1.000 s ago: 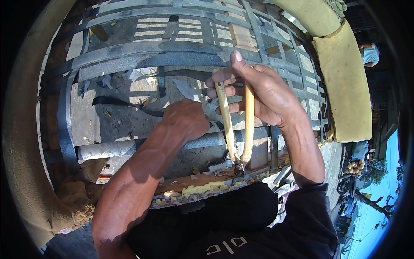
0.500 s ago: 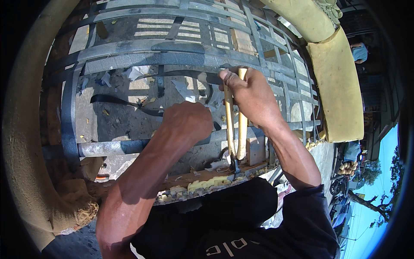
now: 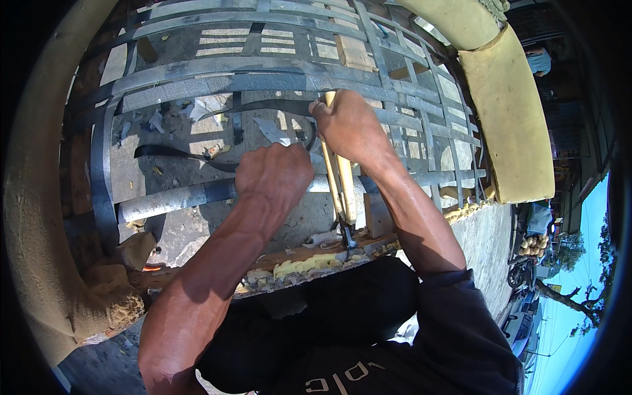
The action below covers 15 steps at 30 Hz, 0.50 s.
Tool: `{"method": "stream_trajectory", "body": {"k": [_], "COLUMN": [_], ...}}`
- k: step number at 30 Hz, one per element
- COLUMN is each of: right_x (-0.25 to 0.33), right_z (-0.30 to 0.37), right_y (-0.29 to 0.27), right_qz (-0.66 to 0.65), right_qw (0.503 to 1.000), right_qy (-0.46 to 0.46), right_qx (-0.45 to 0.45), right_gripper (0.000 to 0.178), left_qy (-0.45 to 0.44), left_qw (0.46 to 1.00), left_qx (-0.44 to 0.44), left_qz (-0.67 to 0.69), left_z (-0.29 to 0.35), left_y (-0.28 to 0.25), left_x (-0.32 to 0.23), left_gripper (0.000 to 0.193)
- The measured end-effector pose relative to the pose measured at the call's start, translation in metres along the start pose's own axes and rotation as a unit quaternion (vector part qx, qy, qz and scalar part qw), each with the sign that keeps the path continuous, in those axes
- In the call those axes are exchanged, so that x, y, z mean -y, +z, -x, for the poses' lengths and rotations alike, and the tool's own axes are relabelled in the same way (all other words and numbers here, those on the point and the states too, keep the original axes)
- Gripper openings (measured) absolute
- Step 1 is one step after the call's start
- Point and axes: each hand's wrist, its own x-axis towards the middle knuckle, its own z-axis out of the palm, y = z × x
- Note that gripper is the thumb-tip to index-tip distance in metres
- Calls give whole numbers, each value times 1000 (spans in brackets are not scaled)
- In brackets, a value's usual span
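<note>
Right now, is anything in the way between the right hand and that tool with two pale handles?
Nothing visible: the right hand is already wrapped around the upper part of the two-handled tool. Lower down, the tool's dark metal head is at the front wooden rail, near ragged yellow foam.

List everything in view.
Hand tool: one, yellow handles, right of centre
Webbing straps: many, grey, upper half
Loose strap: at least one, black, centre-left
Wooden rail: one, brown, lower centre
Foam: one strip, yellow, along rail
Padded panel: one, yellow, right
Padded arm: one, tan, left
Scraps: several, white, beneath straps
Bystander: one, blue top, right
Tree: one, dark, right
Left hand: one, bare, closed, centre
Right hand: one, bare, around tool
Shirt: one, dark, bottom
</note>
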Motion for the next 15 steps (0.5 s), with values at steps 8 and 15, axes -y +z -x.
{"method": "stream_trajectory", "body": {"k": [8, 15], "right_x": [4, 1], "right_z": [9, 17], "right_y": [2, 13], "right_qz": [8, -33], "right_qw": [1000, 998], "right_qy": [6, 20], "right_qx": [-22, -51], "right_gripper": [41, 35], "left_qy": [18, -2], "left_qw": [999, 998], "left_qx": [-44, -41], "left_qz": [-7, 40], "left_z": [1, -2], "left_y": [3, -1], "left_x": [0, 2], "left_gripper": [27, 40]}}
